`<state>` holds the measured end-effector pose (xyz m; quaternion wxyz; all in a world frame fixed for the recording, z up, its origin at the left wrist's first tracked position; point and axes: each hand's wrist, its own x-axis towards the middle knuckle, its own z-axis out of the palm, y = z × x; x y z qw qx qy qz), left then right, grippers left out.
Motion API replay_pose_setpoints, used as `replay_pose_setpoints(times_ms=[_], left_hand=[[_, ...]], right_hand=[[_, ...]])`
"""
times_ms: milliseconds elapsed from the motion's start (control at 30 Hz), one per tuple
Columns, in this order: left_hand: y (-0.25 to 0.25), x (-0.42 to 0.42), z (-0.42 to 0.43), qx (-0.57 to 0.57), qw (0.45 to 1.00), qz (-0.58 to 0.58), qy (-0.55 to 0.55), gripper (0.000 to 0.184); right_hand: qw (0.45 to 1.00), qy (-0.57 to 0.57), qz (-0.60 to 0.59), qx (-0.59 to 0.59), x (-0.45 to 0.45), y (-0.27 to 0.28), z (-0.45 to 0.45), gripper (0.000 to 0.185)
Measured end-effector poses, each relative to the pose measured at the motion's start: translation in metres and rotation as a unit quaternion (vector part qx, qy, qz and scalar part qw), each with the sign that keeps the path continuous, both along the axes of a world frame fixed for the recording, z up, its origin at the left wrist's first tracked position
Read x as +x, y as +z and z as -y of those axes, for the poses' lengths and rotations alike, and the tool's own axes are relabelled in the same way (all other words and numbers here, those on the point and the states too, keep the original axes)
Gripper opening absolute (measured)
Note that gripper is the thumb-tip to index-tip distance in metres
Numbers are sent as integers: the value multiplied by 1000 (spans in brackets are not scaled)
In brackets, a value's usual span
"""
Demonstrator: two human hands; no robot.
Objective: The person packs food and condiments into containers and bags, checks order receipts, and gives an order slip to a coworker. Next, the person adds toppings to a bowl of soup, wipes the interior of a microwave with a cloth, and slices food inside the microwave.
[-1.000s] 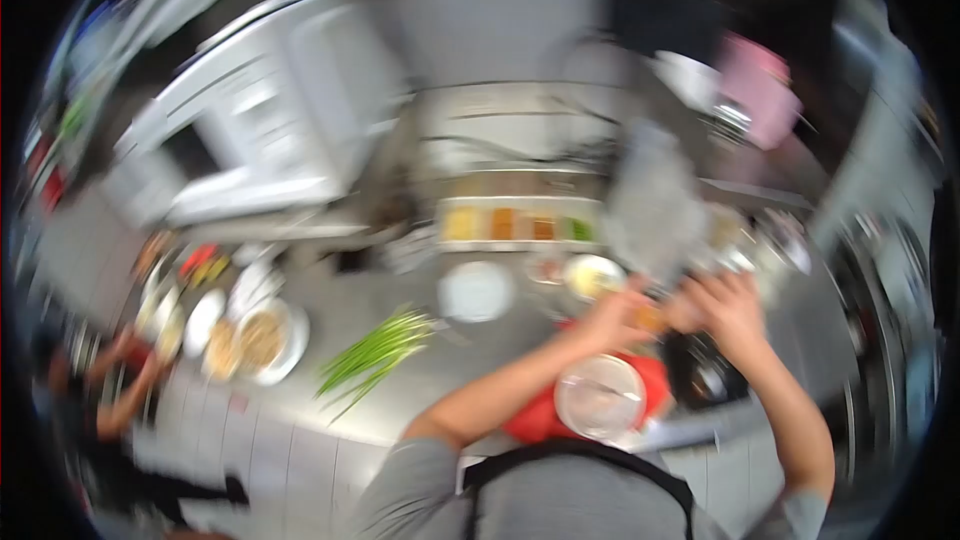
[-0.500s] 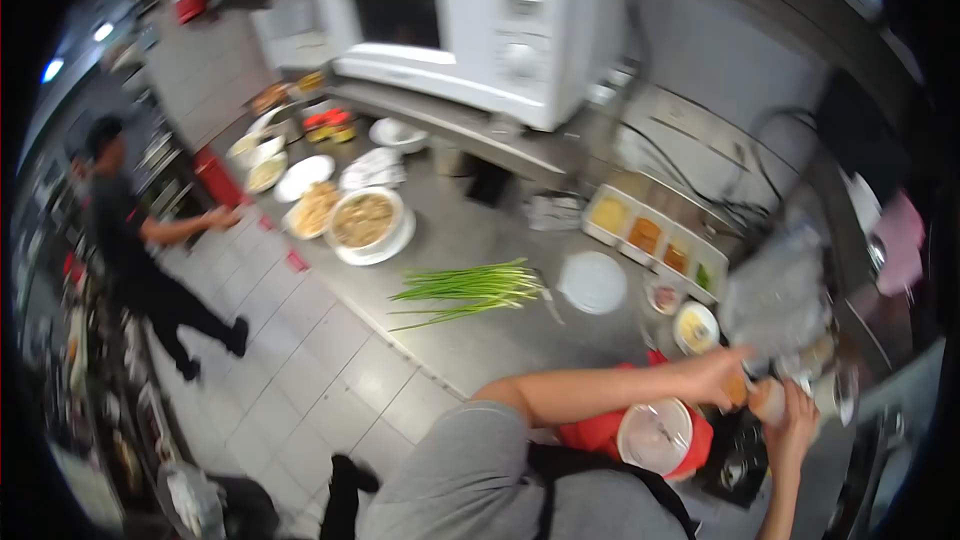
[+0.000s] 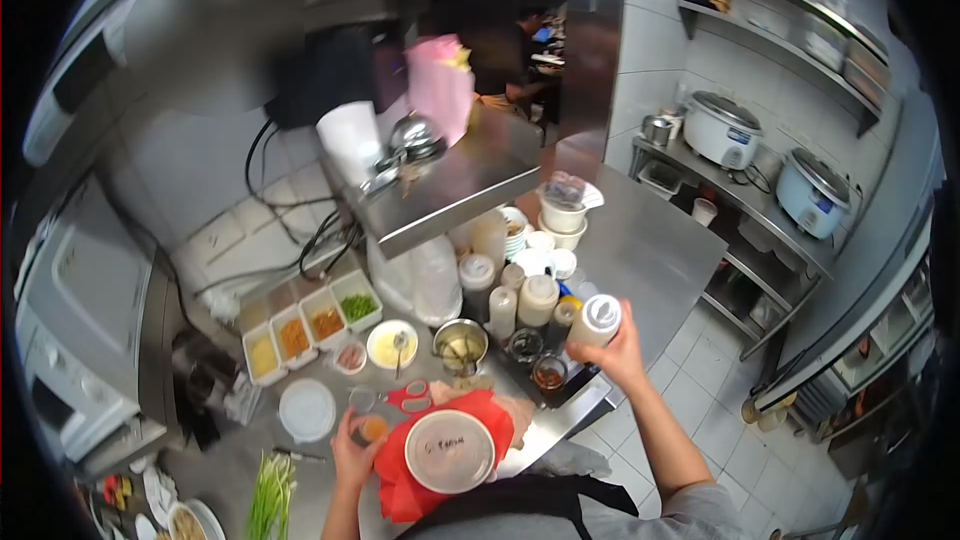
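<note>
Lying at the front edge of the steel surface [image 3: 660,225], toward its left end, spring onions [image 3: 270,498] are bunched, pale ends toward the back edge. Along the back edge, a four-compartment tray [image 3: 302,356] is filled with yellow, orange, reddish and green toppings; a round white lid [image 3: 307,410] is laid flat just in front. Near the front edge, a small cup [image 3: 373,428] with orange contents is grasped by the left hand [image 3: 354,452], fingers curled around it; whether its base is touching the surface can't be told. Behind it, a white bowl [image 3: 376,357] is occupied by yellow contents and a spoon; red-handled scissors [image 3: 408,397] are placed in front of that. At the middle of the front edge, a lidded tub [image 3: 450,450] is set on a red bag [image 3: 399,475]. Further right, bottles [image 3: 538,297] are clustered. Just beside them, nearer the right end, a white-capped squeeze bottle [image 3: 597,324] is gripped by the right hand [image 3: 622,352].
</note>
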<state>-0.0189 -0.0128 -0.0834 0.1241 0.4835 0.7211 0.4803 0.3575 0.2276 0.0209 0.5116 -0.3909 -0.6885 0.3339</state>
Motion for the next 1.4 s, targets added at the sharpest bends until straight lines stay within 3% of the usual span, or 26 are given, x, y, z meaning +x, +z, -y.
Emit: replay_pose_setpoints(times_ms=[200,300,333,467,500,567,633,733,833,900,967,1100,1133,1200,1267,1367,1400], left_hand=[[-40,-10,21,22,993,-26,117,75],[-54,-16,26,31,993,-6,114,74],[-56,-15,27,29,993,-2,112,74],[-54,-13,23,45,991,55,112,72],[-66,-20,26,13,992,-19,122,72],[-47,-14,27,-57,987,-59,136,75],[-50,-15,26,-45,988,-49,140,78],[-44,-18,29,-33,990,-22,135,79],[-24,-20,34,-23,993,13,116,80],[0,-21,40,-21,996,20,85,79],[27,-18,49,-23,998,2,59,73],[66,-15,70,24,999,-40,6,54],[63,-17,75,6,998,-54,-19,68],[97,-9,92,-34,998,20,-42,87],[116,-8,108,-99,991,21,-88,101],[100,-11,119,-75,993,1,-94,100],[93,-13,120,-63,992,9,-109,100]], right_hand=[[997,-54,25,56,3,-33,5,66],[997,-58,46,36,4,-60,-6,69],[992,-78,93,22,4,-65,-7,71],[994,-21,68,-81,4,-88,-11,71],[991,0,52,-122,6,-86,-10,73],[997,4,28,-72,14,-93,-14,77],[984,-111,85,110,16,-83,-8,72],[967,-178,86,159,-24,-1,34,53],[984,167,-10,65,-75,21,58,34],[943,328,26,-56,-131,33,87,25],[827,463,-44,-316,-184,21,110,30],[628,486,0,-607,-268,-42,113,44],[564,524,20,-638,-282,-58,108,48],[514,529,36,-674,-297,-43,131,56],[424,598,72,-676,-301,-35,133,58],[444,650,125,-604,-300,-27,141,60],[437,646,121,-614,-299,-16,150,53]])
